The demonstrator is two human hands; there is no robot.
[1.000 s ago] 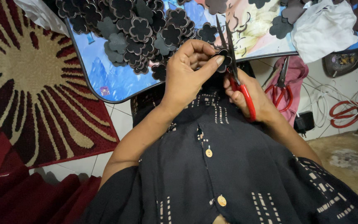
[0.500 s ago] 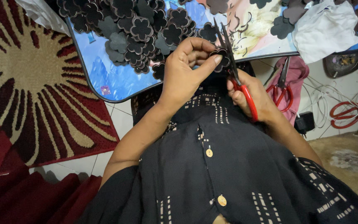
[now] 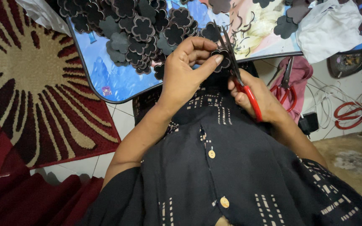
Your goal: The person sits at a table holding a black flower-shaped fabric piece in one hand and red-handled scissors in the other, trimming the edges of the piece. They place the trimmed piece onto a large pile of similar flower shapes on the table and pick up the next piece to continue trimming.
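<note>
Fig.: cutting a small dark flower-shaped piece over the lap, seen from above. Left hand (image 3: 187,73) pinches the flower-shaped cutout (image 3: 222,58) betw. thumb and fingertips, holding it up just in front of the table (image 3: 105,79) edge. Right hand (image 3: 258,100) is closed around the red handles of the scissors (image 3: 235,71); blades point up and away, meeting the cutout at its right side. Whether the blades are parted or closed can't be told at this size.

Risks, as judged from this pose:
- Left fingertips sit right beside the blades; a quick snip or a slip of the piece could nick a finger.
- Piece is small and held by a narrow pinch, so it may twist as the blades bite, giving a ragged or over-cut petal edge.
- If the pinch loosens, the cutout likely drops onto the dark shirt (image 3: 239,175), where dark-on-dark makes it hard to find.
- Pile of finished cutouts (image 3: 135,29) lies near the table's rim; a nudge from the left forearm could push some off to the tiled floor or rug (image 3: 30,96).
- Spare red scissors (image 3: 350,115) and white cords (image 3: 327,100) lie on the floor to the right, a snag hazard.
</note>
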